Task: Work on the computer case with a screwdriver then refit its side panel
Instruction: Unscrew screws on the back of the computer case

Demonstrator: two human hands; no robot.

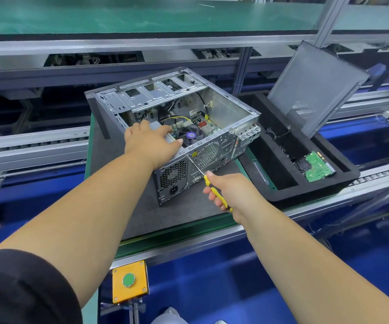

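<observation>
left hand (150,142) hiding power supply top, screwdriver (208,181) tip contact unclear

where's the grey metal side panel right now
Head view, upper right: the grey metal side panel leans tilted in the black foam tray, right of the open computer case.

Bare forearms; black sleeve (25,288) on the left arm.
</observation>
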